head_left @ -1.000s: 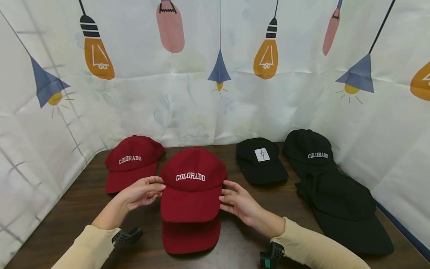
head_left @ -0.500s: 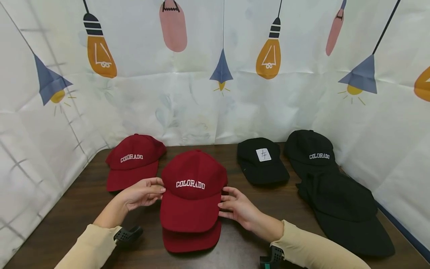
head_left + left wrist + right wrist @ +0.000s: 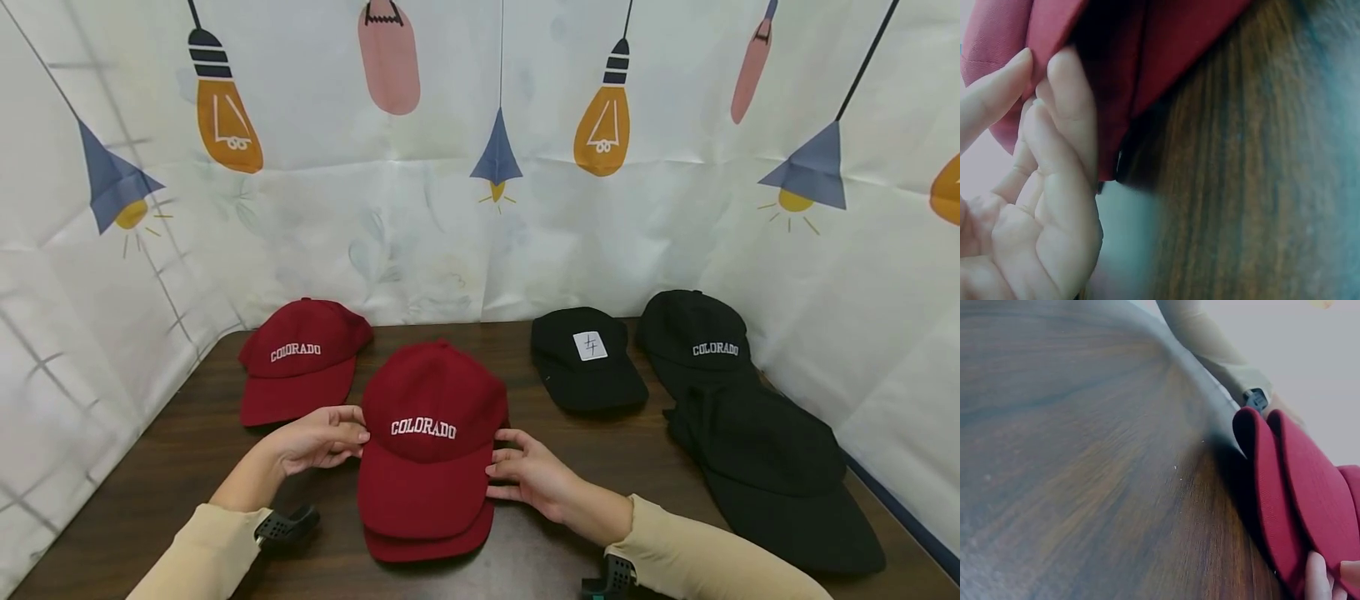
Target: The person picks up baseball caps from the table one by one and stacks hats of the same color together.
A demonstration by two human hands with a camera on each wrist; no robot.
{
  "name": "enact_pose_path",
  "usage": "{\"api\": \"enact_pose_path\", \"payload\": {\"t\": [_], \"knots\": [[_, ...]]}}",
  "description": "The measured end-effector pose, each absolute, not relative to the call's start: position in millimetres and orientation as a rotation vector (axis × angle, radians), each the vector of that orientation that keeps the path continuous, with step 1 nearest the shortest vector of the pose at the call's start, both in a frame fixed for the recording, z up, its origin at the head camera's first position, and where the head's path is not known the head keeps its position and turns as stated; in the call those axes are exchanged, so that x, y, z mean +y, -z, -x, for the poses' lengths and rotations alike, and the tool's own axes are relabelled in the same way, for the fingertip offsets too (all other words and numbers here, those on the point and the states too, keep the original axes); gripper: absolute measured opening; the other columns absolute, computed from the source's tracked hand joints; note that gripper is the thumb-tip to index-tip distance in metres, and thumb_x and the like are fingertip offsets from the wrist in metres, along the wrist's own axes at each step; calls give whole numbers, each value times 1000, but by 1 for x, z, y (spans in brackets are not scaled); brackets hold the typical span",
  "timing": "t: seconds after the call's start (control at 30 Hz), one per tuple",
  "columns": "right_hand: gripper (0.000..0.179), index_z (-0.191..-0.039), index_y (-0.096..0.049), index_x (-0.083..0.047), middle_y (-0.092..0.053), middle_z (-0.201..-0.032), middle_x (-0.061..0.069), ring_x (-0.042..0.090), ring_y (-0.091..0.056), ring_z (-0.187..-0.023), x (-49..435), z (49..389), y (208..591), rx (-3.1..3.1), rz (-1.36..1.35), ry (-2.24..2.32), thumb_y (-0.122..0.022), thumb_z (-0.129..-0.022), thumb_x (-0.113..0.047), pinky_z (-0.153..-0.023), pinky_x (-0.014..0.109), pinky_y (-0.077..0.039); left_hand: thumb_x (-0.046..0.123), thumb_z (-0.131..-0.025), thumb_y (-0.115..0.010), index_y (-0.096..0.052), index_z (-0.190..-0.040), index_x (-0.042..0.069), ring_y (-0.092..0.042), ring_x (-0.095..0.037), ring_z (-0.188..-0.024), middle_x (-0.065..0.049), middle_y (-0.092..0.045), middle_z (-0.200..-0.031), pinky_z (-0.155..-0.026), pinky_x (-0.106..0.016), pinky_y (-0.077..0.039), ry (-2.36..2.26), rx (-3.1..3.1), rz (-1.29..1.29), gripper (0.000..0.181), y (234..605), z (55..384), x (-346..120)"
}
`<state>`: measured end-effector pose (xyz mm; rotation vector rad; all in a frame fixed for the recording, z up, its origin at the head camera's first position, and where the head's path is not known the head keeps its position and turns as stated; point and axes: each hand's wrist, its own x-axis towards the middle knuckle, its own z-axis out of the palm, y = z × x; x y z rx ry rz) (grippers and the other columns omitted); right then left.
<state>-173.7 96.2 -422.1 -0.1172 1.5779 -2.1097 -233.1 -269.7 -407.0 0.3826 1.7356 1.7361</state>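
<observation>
A red baseball cap (image 3: 427, 496) with white COLORADO lettering sits at the middle of the table, over a second red cap (image 3: 431, 548). Only a strip of the lower cap's brim shows at the front. My left hand (image 3: 318, 437) pinches the upper cap's left edge; in the left wrist view thumb and finger meet on the red fabric (image 3: 1050, 31). On the other side, my right hand (image 3: 536, 479) holds the right edge where crown and brim meet. Seen from the right wrist, the upper brim (image 3: 1316, 481) lies close to the lower brim (image 3: 1266, 487), a fingertip between them.
Another red COLORADO cap (image 3: 300, 362) lies at the back left. At the back right are a black cap with a white marked label (image 3: 590, 346), a black COLORADO cap (image 3: 693, 342) and a plain black cap (image 3: 772, 475). A printed white curtain (image 3: 420, 233) hangs behind the table.
Both hands have lowered the upper red cap toward the table's front edge. Its brim now covers most of the lower cap's brim. The other caps have stayed where they were.
</observation>
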Motion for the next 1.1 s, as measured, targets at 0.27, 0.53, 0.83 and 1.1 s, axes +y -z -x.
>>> {"api": "enact_pose_path", "payload": {"t": [0.27,0.53,0.83,1.1], "knots": [[54,-141,-32,0,-59,-99,6,16,-62,-89,98,173,422,1596,121,2081,-58,-95,8,-89,46,-57,4,-102,-56,-61,-105,14,-71,-12,-86,0,-69,-93,-71,-18,-55,-1692,1766,-394,12,406,231,-270],[50,-139,-32,0,-57,-97,7,17,-62,-88,96,169,421,1599,100,2057,-56,-96,7,-87,46,-58,8,-102,-56,-61,-105,9,-71,-11,-83,-4,-71,-92,-68,-18,-54,-1599,1804,-386,5,404,227,-273],[29,-127,-41,1,-59,-103,12,21,-66,-86,102,182,420,1674,186,1926,-56,-103,-7,-86,48,-58,8,-101,-56,-63,-104,8,-72,-12,-84,-4,-69,-94,-67,-17,-54,-1561,1823,-392,8,404,225,-274],[21,-114,-44,-5,-59,-88,7,20,-65,-79,103,188,419,1679,212,1876,-59,-101,-2,-82,48,-60,7,-100,-56,-64,-103,7,-73,-13,-84,-4,-69,-94,-69,-18,-55,-1553,1820,-389,9,401,226,-272]]}}
